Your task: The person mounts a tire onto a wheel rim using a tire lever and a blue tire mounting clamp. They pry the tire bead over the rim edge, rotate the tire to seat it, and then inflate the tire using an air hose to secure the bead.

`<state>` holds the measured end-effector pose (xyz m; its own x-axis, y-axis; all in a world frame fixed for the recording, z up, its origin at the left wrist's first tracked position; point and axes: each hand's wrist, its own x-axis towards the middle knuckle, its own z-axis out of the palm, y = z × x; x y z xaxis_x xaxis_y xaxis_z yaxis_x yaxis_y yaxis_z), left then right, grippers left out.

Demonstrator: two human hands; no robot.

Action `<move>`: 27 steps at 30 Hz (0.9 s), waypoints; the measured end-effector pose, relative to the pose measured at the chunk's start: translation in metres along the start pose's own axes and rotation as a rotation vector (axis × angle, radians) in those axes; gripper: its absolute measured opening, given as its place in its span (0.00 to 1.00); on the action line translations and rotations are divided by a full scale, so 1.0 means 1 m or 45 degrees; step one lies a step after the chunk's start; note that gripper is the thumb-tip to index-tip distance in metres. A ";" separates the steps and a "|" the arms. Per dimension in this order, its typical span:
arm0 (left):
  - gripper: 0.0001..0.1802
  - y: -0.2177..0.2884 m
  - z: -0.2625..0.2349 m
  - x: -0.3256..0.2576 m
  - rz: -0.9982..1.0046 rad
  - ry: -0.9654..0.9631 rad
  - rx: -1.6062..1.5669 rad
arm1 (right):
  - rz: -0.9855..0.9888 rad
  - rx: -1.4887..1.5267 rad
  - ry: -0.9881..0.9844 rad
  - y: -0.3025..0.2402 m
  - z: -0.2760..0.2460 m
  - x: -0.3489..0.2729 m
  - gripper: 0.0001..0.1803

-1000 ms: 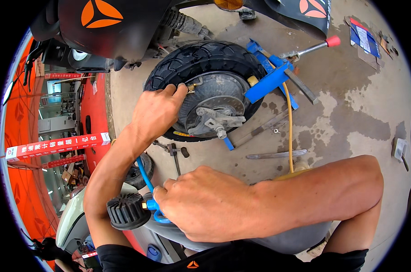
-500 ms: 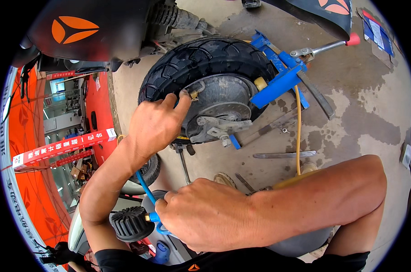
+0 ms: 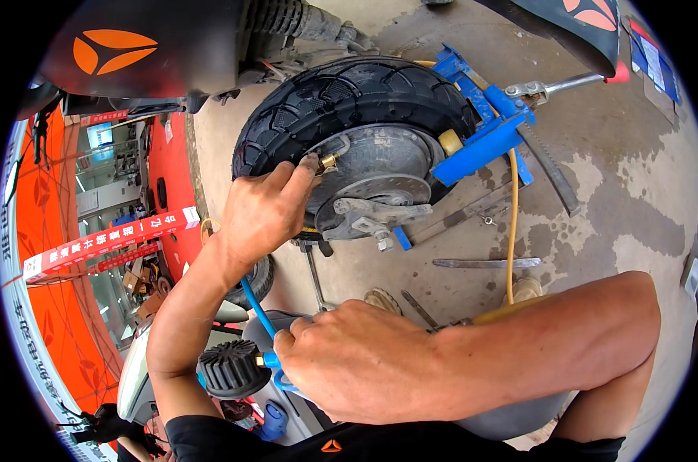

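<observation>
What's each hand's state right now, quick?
Left hand: closed, holding the small, cylindrical brass fitting.
Right hand: closed, holding the blue inflator handle with the round, ribbed black housing.

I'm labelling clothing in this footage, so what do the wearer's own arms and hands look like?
The forearms are bare below short black sleeves, part of a black top with a small orange emblem in front. The left hand and right hand are ungloved; no watch or bracelet shows on either wrist.
</observation>
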<state>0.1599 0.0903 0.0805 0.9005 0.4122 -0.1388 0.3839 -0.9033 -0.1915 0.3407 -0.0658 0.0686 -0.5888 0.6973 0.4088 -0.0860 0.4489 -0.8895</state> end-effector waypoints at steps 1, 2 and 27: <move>0.18 0.001 0.005 -0.004 -0.025 0.036 -0.003 | 0.014 -0.007 -0.015 0.000 0.000 -0.002 0.12; 0.19 0.001 0.010 -0.011 -0.053 0.073 -0.001 | 0.022 -0.016 -0.033 -0.001 0.001 -0.004 0.12; 0.15 0.031 0.057 -0.081 -0.617 0.213 -0.328 | 0.036 -0.127 -0.425 -0.017 0.027 -0.009 0.06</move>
<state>0.0873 0.0361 0.0307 0.6212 0.7809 0.0651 0.7795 -0.6243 0.0511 0.3257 -0.0947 0.0742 -0.8216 0.4964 0.2803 0.0032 0.4957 -0.8685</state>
